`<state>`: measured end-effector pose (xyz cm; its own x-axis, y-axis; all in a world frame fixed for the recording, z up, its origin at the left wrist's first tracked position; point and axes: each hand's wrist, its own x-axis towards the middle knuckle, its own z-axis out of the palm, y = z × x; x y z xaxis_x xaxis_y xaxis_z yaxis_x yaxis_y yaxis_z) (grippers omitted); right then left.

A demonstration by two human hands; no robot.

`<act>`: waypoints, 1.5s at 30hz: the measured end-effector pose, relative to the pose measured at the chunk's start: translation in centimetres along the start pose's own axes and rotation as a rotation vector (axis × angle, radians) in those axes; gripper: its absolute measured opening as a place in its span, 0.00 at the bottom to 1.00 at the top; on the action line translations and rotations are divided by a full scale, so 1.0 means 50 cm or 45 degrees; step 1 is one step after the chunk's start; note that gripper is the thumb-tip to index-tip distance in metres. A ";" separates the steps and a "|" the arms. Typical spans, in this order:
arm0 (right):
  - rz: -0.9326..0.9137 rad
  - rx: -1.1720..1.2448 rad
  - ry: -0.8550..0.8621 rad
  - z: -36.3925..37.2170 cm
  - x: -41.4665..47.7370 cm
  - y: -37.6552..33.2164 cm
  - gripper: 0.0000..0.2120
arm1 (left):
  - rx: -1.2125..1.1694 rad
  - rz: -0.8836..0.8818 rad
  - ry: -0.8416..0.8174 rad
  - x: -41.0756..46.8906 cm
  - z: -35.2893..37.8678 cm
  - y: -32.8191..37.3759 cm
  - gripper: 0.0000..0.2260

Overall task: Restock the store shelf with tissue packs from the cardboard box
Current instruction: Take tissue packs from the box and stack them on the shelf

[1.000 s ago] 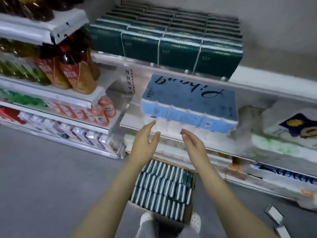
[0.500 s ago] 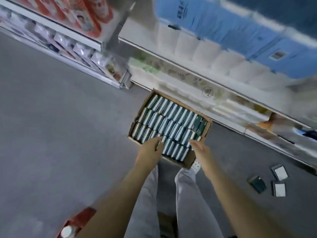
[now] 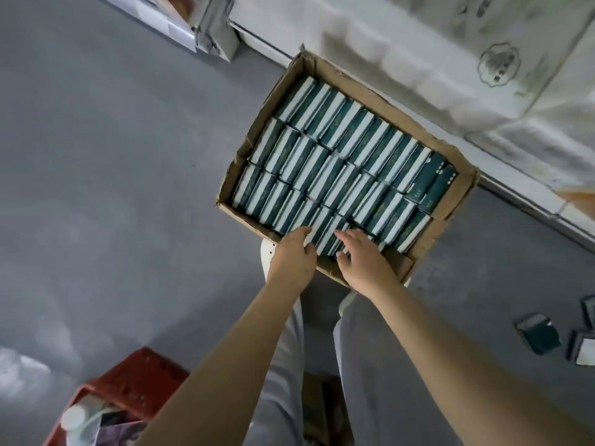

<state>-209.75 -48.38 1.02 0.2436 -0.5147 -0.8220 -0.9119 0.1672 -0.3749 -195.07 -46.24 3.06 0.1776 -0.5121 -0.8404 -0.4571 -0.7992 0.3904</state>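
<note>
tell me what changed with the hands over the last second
Both hands dropped from in front of the shelf to the cardboard box on the floor. The left hand now touches the near row of tissue packs, and the right hand lies spread on the packs beside it. No pack is lifted. The box, its packed rows and the loose packs on the floor stayed put.

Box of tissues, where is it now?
Head view, centre: the box sits on the floor beside the shelf base, ahead of the left hand and right hand touching its packs.
</note>
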 end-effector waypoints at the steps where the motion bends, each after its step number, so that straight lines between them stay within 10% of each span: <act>1: -0.062 -0.144 0.010 0.014 0.027 0.012 0.23 | -0.008 -0.017 0.022 0.017 0.010 -0.017 0.18; 11: -0.046 -0.504 -0.116 0.098 0.154 0.066 0.31 | -0.026 -0.011 0.174 0.082 0.041 -0.123 0.15; 22: 0.024 0.251 0.169 -0.009 0.042 0.056 0.22 | 0.064 0.224 -0.106 0.034 0.055 -0.064 0.34; 31: -0.151 0.545 0.092 -0.108 0.032 0.010 0.22 | -0.130 0.232 0.304 0.059 -0.013 -0.017 0.15; 45: 0.119 -0.146 -0.295 0.076 0.175 0.005 0.26 | -0.194 0.018 0.319 0.141 -0.064 -0.092 0.17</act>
<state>-206.61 -49.64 -7.90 0.2133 -0.2933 -0.9319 -0.9623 0.1016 -0.2523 -188.94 -47.16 -3.48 0.3906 -0.5704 -0.7226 -0.3286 -0.8196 0.4693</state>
